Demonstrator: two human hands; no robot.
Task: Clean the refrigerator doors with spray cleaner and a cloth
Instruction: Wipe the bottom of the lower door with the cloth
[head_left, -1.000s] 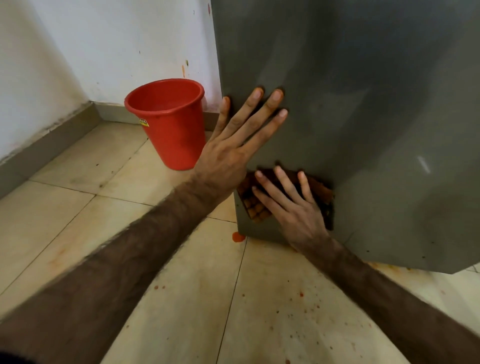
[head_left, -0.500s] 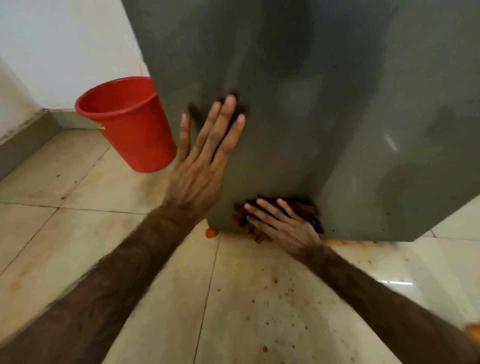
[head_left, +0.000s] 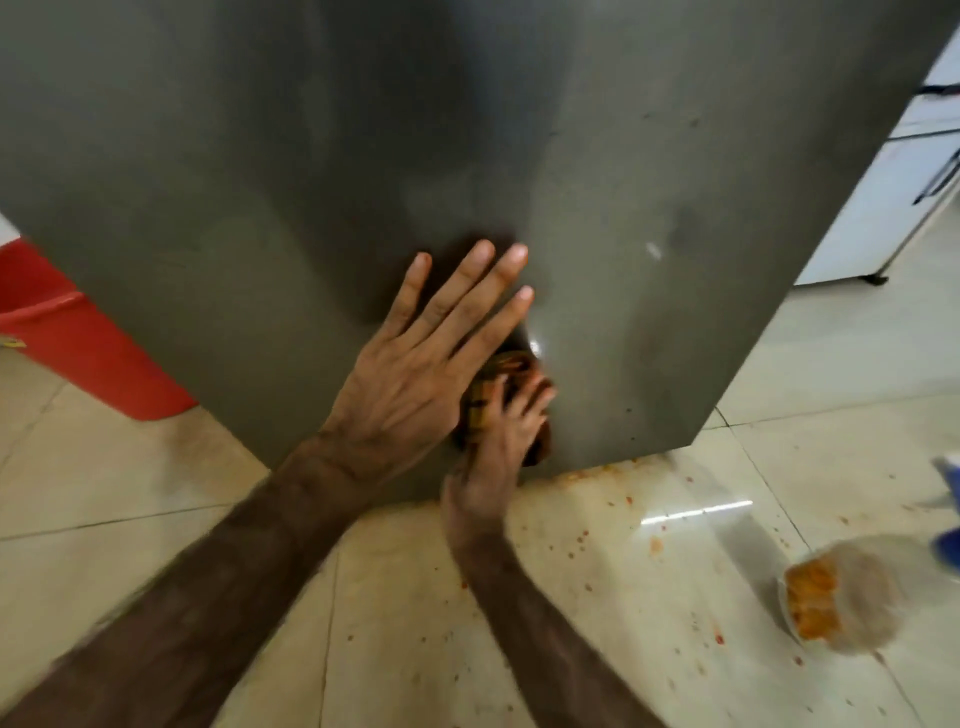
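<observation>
The grey refrigerator door (head_left: 649, 182) fills the upper part of the view, its lower edge just above the floor. My left hand (head_left: 415, 364) lies flat on it with the fingers spread and holds nothing. Just below and to the right, my right hand (head_left: 498, 436) presses a brown, stained cloth (head_left: 498, 371) against the door near its bottom edge. The cloth is mostly hidden under both hands. No spray cleaner can be made out for certain.
A red bucket (head_left: 78, 353) stands on the tiled floor at the left, partly behind the door. Orange splatter (head_left: 597, 473) marks the floor below the door. A blurred bowl with orange food (head_left: 826, 597) sits at the right. White cabinets (head_left: 883, 208) stand at the far right.
The view has swung right, so the bucket now sits at the left edge. My right hand has slid the cloth right and up, next to my left hand. The bowl has come into view.
</observation>
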